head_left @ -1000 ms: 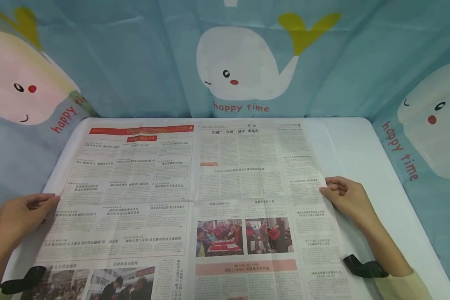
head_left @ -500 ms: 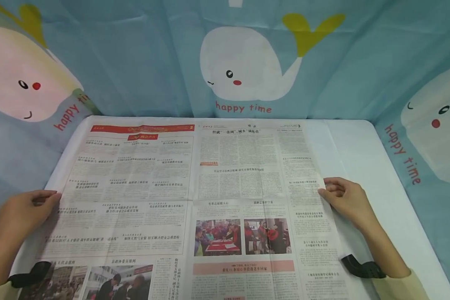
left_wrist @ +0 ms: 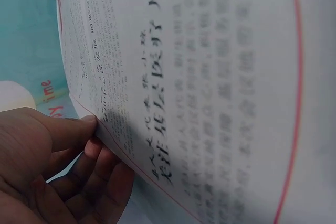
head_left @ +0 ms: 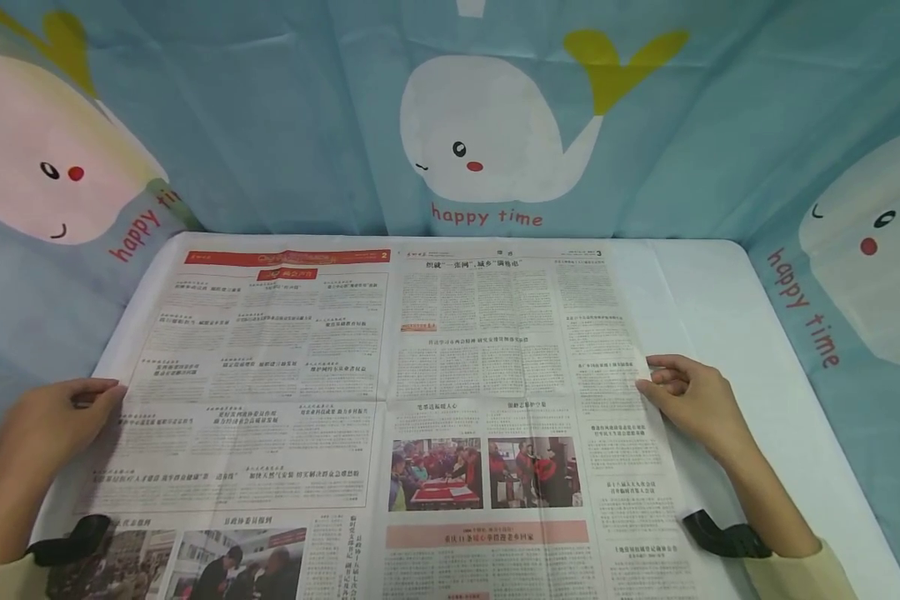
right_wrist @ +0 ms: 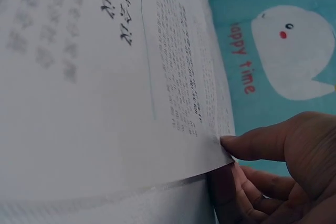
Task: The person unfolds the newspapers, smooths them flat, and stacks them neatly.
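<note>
A newspaper (head_left: 480, 375) lies spread wide over the white table, printed in columns with a red banner at its upper left and several photos lower down. At its left edge, my left hand (head_left: 48, 429) pinches the paper between thumb and fingers. My right hand (head_left: 693, 400) pinches the opposite edge at about the same height. In the left wrist view the thumb (left_wrist: 79, 129) lies on top of the sheet with the fingers beneath. The right wrist view has the thumb (right_wrist: 257, 142) on the printed side and curled fingers under the edge.
The white table (head_left: 727, 317) shows in a strip right of the newspaper. Behind and at both sides hangs a blue cloth (head_left: 285, 125) with whales and "happy time" lettering. Black wrist mounts (head_left: 727, 533) sit on both forearms, above the paper's lower part.
My left hand has shifted slightly right and up with the left edge of the newspaper. The right hand keeps its pinch, almost unmoved. The whole view has shifted a little.
</note>
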`<action>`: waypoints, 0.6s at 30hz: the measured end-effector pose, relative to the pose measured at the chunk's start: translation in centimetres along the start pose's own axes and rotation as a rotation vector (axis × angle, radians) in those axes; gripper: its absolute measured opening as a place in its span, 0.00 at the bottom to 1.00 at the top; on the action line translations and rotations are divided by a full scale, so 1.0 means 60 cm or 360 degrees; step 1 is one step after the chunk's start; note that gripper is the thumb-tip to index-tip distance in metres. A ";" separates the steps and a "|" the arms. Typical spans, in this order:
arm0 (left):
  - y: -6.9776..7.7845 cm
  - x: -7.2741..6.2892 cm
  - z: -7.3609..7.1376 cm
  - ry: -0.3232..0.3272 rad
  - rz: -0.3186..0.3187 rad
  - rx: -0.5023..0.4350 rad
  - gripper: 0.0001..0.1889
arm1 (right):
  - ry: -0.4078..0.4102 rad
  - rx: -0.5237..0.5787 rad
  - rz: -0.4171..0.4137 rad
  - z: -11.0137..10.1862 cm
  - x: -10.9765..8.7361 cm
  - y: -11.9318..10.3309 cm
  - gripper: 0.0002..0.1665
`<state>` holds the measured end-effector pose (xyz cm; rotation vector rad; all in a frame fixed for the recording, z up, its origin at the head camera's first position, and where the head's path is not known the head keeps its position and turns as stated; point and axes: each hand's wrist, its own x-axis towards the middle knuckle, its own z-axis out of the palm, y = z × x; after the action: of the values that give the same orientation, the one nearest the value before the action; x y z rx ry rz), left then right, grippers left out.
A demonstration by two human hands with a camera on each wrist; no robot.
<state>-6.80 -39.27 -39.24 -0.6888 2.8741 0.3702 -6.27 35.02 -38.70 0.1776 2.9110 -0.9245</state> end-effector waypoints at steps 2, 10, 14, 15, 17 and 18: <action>0.004 0.000 -0.004 -0.0015 0.0012 0.0012 0.27 | 0.0027 -0.0015 -0.0014 -0.002 0.001 0.002 0.29; 0.038 -0.014 -0.015 0.0063 0.0199 0.0033 0.31 | 0.0156 -0.0013 -0.0095 -0.015 0.013 -0.007 0.26; 0.075 -0.022 -0.016 0.0133 0.0499 -0.0015 0.30 | 0.0168 0.0033 -0.0185 -0.019 0.025 -0.016 0.25; 0.086 -0.024 -0.015 0.0143 0.0570 -0.0026 0.30 | 0.0171 0.0040 -0.0204 -0.020 0.029 -0.019 0.25; 0.110 -0.028 -0.012 0.0191 0.0718 -0.0071 0.28 | 0.0182 0.0051 -0.0228 -0.021 0.037 -0.026 0.25; 0.122 -0.030 -0.010 0.0198 0.0767 -0.0094 0.28 | 0.0185 0.0058 -0.0236 -0.022 0.041 -0.030 0.25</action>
<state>-8.67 -32.36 -36.82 -0.0124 3.1370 0.4874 -8.99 34.56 -36.87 0.0182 3.0502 -1.0222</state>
